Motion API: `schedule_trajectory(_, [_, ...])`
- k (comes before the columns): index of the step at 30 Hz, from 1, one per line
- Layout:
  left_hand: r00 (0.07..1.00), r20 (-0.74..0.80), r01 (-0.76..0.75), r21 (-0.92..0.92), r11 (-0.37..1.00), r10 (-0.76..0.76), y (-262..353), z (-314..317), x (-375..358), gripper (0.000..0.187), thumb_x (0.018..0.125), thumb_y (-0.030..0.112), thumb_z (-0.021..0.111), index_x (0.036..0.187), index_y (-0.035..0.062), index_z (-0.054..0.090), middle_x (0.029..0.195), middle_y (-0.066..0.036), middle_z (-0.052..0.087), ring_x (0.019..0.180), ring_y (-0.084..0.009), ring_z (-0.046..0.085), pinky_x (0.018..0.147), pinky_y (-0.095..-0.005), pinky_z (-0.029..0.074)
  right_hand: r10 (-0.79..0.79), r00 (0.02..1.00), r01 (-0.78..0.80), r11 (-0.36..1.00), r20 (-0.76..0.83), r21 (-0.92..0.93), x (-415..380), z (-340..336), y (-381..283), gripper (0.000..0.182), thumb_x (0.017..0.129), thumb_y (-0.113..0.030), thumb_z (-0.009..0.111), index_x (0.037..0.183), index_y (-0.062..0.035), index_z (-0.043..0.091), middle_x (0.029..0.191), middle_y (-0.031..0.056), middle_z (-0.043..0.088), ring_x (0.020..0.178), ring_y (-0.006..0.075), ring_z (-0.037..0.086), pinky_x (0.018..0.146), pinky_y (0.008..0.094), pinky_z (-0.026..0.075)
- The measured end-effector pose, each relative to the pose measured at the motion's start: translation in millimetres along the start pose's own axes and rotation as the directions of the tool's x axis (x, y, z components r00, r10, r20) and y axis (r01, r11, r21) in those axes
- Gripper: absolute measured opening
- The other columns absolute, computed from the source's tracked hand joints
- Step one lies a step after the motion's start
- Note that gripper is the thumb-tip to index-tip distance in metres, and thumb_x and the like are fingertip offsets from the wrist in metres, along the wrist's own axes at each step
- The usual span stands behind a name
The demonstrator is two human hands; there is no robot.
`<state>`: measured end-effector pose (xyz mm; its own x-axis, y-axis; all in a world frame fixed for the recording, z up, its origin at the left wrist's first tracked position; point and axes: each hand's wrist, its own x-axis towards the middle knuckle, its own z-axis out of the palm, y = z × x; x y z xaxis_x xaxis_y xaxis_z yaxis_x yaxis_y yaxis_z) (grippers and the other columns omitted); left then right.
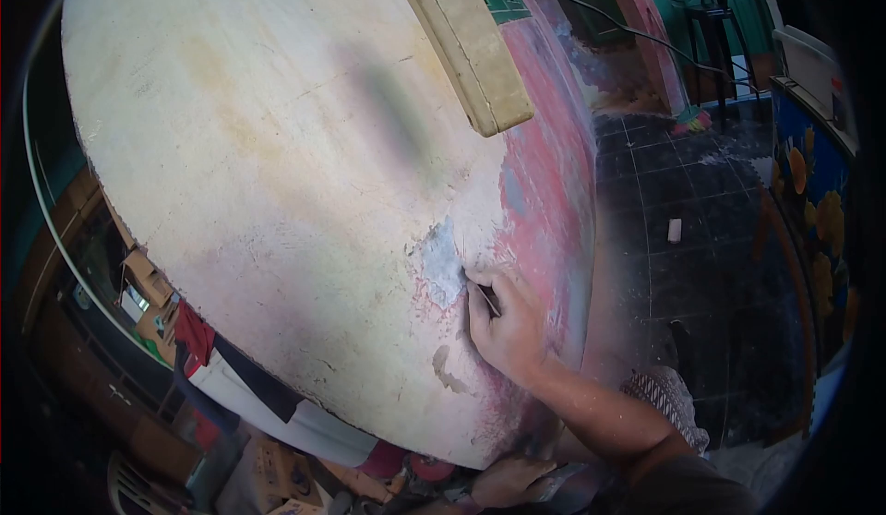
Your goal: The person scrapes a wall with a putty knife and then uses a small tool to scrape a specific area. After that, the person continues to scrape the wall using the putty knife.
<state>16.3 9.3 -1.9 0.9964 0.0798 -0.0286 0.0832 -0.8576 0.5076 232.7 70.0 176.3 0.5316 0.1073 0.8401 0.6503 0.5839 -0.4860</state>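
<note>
My right hand [503, 317] is at the cream wall [277, 146], fingers closed in a pinch. Between thumb and fingers shows a thin, flat piece with a pale edge, mostly hidden; its kind cannot be made out. The fingertips meet the wall at the right side of a bare blue-grey patch [443, 261] where the paint is gone. Below that is a smaller brownish chipped spot [449, 367]. Right of the hand, the wall surface turns to worn pink paint [554, 173]. My left hand is not in view.
A long cream box-like piece [471, 63] juts out at the top, with a black cable [600, 12] behind it. Dark floor tiles [683, 284] hold a small pale block [675, 230]. A dark stool [715, 35] stands far right. Cloths [258, 395] and boxes lie lower left.
</note>
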Motion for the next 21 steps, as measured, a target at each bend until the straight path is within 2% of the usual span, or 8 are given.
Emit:
schedule_trajectory(4, [1.000,-0.004,-0.007,-0.081,0.997,0.006,-4.2,3.7,4.0,0.033,0.103,0.024,0.070,0.126,-0.0003,0.072,0.106,-0.026,0.077,0.091,-0.0463,0.076,0.083,-0.0556,0.060,-0.012,1.000,0.012,1.000,0.007,-0.019,4.2,-1.0,8.2,0.025,0.088,0.007,0.075,0.112,0.0002,0.073,0.107,0.0202,0.076,0.102,0.0397,0.075,0.087,0.0459,0.059])
schedule_trajectory(9, [0.999,0.034,0.005,-0.027,1.000,-0.004,-3.2,0.5,4.5,0.033,0.103,0.023,0.069,0.126,-0.0007,0.071,0.104,-0.026,0.076,0.091,-0.0465,0.076,0.083,-0.0553,0.059,-0.011,1.000,0.011,1.000,0.015,-0.018,0.7,-2.0,-0.2,0.024,0.089,0.006,0.076,0.112,0.0001,0.073,0.109,0.0198,0.075,0.101,0.0395,0.074,0.087,0.0453,0.059])
schedule_trajectory(12, [1.000,0.014,-0.013,-0.033,0.999,0.014,-5.1,4.1,6.1,0.033,0.103,0.023,0.069,0.126,-0.0005,0.071,0.105,-0.026,0.076,0.091,-0.0460,0.076,0.084,-0.0549,0.059,-0.005,1.000,0.006,1.000,0.024,-0.027,9.2,-4.7,6.6,0.017,0.094,0.009,0.075,0.110,0.0026,0.072,0.109,0.0211,0.078,0.099,0.0385,0.078,0.085,0.0394,0.062])
schedule_trajectory(15, [1.000,0.006,-0.008,-0.005,1.000,0.008,-0.5,-0.2,4.1,0.033,0.103,0.023,0.070,0.127,-0.0001,0.071,0.106,-0.025,0.076,0.092,-0.0454,0.076,0.084,-0.0542,0.060,0.057,0.998,-0.057,0.998,0.011,-0.005,5.7,-1.5,5.1,0.016,0.095,0.009,0.075,0.110,0.0027,0.072,0.110,0.0214,0.078,0.100,0.0374,0.078,0.085,0.0387,0.062])
schedule_trajectory(18, [0.997,-0.073,-0.028,0.030,0.999,0.030,-4.1,7.3,1.6,0.035,0.102,0.023,0.072,0.129,0.0003,0.071,0.108,-0.024,0.076,0.094,-0.0443,0.076,0.085,-0.0532,0.060,0.077,0.997,-0.078,0.997,0.023,0.022,6.0,-1.9,5.9,0.023,0.090,0.005,0.076,0.113,-0.0015,0.073,0.111,0.0191,0.076,0.099,0.0395,0.075,0.083,0.0451,0.059])
schedule_trajectory(21, [0.991,-0.125,-0.036,0.033,0.999,0.039,0.4,-0.9,2.8,0.037,0.101,0.022,0.073,0.131,0.0004,0.071,0.110,-0.023,0.077,0.098,-0.0428,0.075,0.088,-0.0522,0.060,0.049,0.998,-0.050,0.998,0.030,0.035,4.5,-3.8,-0.5,0.024,0.090,0.004,0.076,0.113,-0.0021,0.073,0.113,0.0191,0.076,0.100,0.0395,0.075,0.084,0.0446,0.060])
